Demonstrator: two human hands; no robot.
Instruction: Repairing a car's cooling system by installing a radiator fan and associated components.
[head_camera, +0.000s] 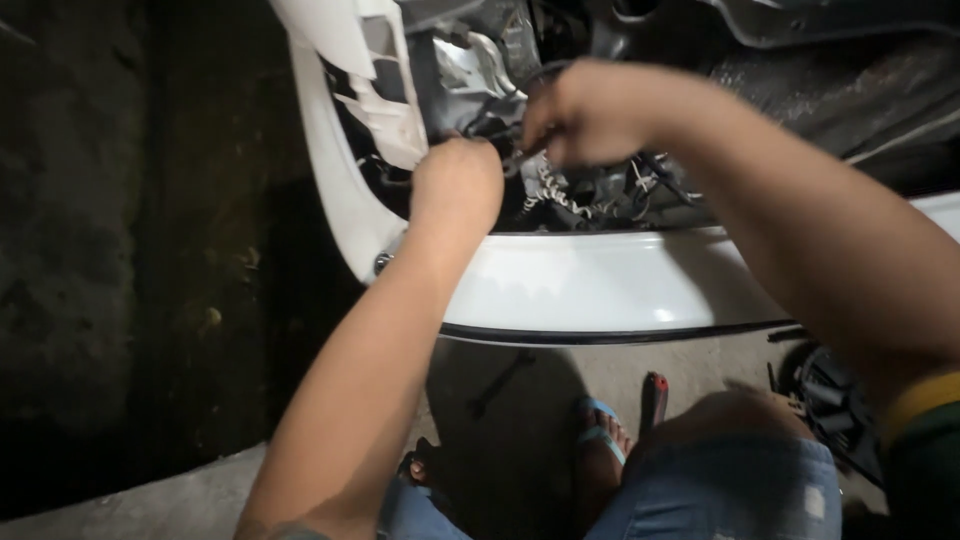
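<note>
Crouching over the open cavity behind a white body panel (600, 285), the person works both hands into a wiring bundle (560, 195). Left hand (458, 180) is curled shut, knuckles up, at the cavity's left edge; what it grips is hidden. Right hand (585, 110) is closed in a pinch on a dark cable (535, 78) just above the wires. Judgement: steady the bundle with the left, pull the cable straight, avoid snagging the coiled white lead (553, 195). Screwdriver (654, 392) lies on the floor beside the sandalled foot (603, 432).
</note>
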